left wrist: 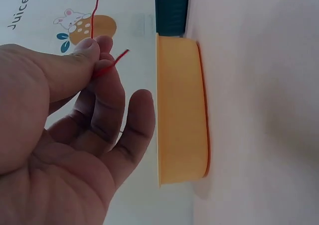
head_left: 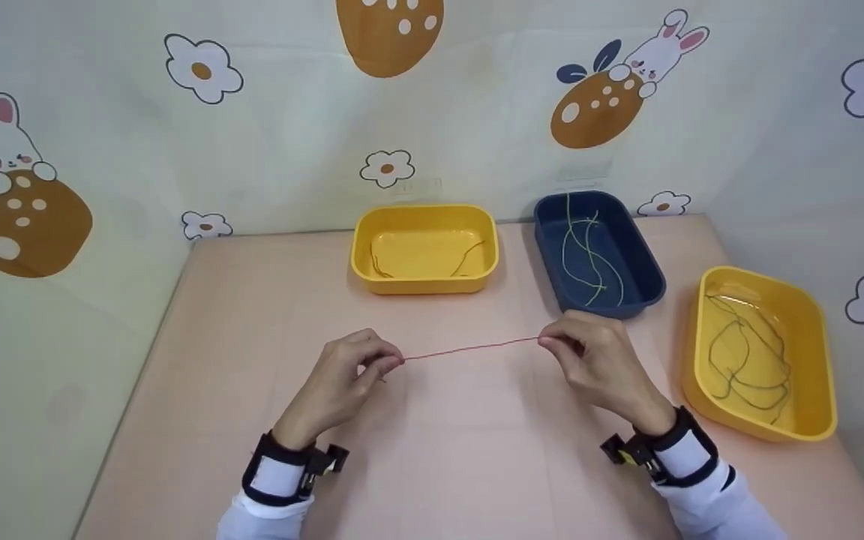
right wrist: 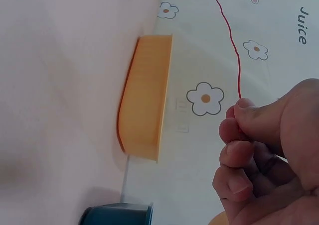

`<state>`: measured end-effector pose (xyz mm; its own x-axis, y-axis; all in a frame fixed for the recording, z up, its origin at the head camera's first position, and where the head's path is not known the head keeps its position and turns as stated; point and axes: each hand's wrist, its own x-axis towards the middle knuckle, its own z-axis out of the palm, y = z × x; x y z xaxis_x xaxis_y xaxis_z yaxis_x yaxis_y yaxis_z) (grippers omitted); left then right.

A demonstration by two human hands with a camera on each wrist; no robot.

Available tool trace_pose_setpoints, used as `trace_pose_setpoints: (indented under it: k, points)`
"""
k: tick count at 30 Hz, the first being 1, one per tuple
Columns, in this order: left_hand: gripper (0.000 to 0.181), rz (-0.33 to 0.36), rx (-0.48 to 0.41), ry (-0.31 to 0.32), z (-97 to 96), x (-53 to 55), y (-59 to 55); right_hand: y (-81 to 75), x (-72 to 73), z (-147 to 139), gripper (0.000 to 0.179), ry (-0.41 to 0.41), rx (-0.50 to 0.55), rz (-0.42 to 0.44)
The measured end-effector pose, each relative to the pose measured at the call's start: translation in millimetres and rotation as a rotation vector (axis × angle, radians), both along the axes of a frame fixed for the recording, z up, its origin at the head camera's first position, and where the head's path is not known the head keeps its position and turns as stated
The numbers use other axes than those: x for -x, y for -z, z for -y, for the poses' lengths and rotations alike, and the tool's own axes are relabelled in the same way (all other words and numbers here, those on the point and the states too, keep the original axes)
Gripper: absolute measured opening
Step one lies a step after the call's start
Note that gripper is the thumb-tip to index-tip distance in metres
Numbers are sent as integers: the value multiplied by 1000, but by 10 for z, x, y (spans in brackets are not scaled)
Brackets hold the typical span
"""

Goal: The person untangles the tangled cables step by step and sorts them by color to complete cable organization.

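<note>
A thin red string (head_left: 469, 348) stretches nearly straight between the two hands, above the table. My left hand (head_left: 349, 379) pinches one end between thumb and forefinger; in the left wrist view a short red tail (left wrist: 118, 58) sticks out past the fingers. At the other end, my right hand (head_left: 601, 364) pinches the string (right wrist: 234, 46) between thumb and fingertip, its remaining fingers curled beneath in the right wrist view. Beyond the hands stands a yellow bin (head_left: 424, 286) with thin orange-brown strands (head_left: 469, 256) inside.
A dark blue bin (head_left: 646, 262) holding yellow-green strings (head_left: 589, 255) stands at the back right, just beyond the right hand. Farther right is another yellow bin (head_left: 814, 360) with grey-green strings (head_left: 736, 367). A patterned cloth wall (head_left: 289, 150) borders the pink table (head_left: 462, 450).
</note>
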<state>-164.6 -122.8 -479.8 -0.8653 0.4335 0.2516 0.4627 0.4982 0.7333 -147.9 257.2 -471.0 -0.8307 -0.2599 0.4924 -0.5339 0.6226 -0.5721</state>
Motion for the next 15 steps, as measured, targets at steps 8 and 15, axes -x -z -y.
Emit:
trace_pose_setpoints:
  k: [8,15]
  points:
    - [7,-38,56,-46,42,-2,14,-23,24,-34,13,40,-13,-3]
    - [9,-76,128,-57,50,25,29,-3,43,35,12,66,33,95]
